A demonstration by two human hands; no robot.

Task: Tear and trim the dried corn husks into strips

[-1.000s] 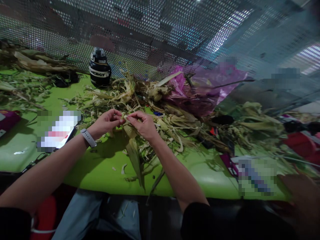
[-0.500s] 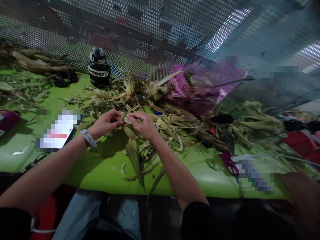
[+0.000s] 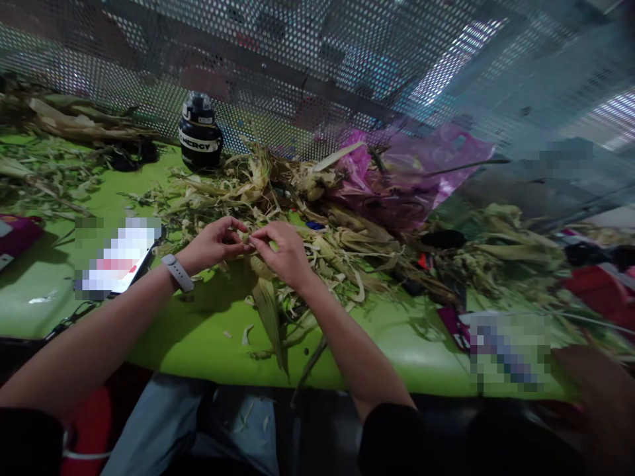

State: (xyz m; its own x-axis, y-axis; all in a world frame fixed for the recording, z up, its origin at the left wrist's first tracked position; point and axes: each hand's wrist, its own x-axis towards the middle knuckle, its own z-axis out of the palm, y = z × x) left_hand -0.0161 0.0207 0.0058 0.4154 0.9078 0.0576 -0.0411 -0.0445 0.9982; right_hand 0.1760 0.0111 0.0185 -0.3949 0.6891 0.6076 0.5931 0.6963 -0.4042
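Observation:
My left hand (image 3: 213, 241) and my right hand (image 3: 278, 251) meet above the green table (image 3: 198, 337), fingertips pinched together on a dry corn husk (image 3: 265, 301). The husk's long green-brown leaf hangs down from my fingers toward the table's front edge. A grey watch band sits on my left wrist. Behind my hands lies a wide heap of husks and strips (image 3: 317, 225).
A black jar (image 3: 199, 139) stands at the back by the perforated metal screen (image 3: 307, 59). A pink plastic bag (image 3: 397, 178) lies at the back right. A phone (image 3: 122, 254) lies left of my hands. More husks (image 3: 54, 145) lie far left. Another person's hand (image 3: 595, 390) shows at the lower right.
My fingertips have drawn closer together on the husk and my hands have shifted very slightly. Nothing else has moved.

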